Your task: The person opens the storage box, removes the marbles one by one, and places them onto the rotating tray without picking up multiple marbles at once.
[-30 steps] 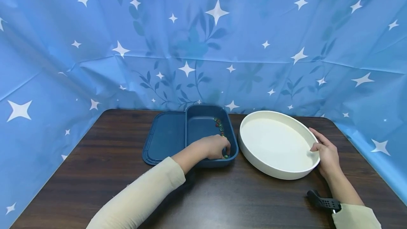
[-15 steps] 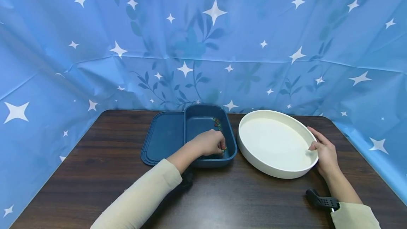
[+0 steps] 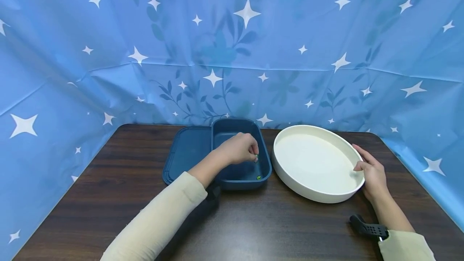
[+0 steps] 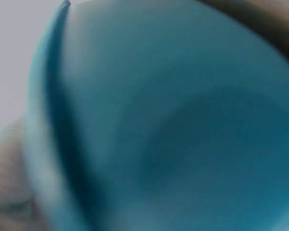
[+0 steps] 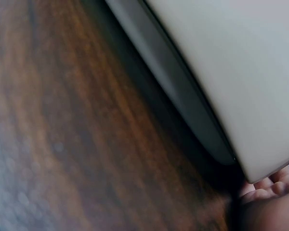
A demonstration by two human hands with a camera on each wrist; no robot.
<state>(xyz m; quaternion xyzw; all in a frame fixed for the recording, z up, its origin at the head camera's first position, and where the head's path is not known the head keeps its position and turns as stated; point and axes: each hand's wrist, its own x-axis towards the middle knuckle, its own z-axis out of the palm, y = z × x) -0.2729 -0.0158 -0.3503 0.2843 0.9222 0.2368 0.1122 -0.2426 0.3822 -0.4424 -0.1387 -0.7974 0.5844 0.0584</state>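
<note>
My left hand (image 3: 237, 149) is over the inside of a blue rectangular box (image 3: 241, 185), its fingertips pinched together. Small greenish beads (image 3: 256, 158) show at those fingertips; whether they are strung together is too small to tell. A yellow-green bead (image 3: 259, 177) lies in the box's near right corner. In the left wrist view, the blurred blue box wall (image 4: 183, 62) fills most of the picture. My right hand (image 3: 373, 176) grips the right rim of a round white tray (image 3: 315, 164), thumb over the edge inside it. The right wrist view shows the tray's side (image 5: 221, 72) close up.
A flat blue lid (image 3: 190, 148) lies against the box's left side. Box and tray stand close together on a dark wooden table (image 3: 275, 228). Behind the table hangs a blue curtain (image 3: 282, 51) with white stars.
My left hand first reached to the box's near right corner, then pinched and rose away from me, beads at its fingertips. The beads' row along the right wall is no longer visible. My right hand stayed put.
</note>
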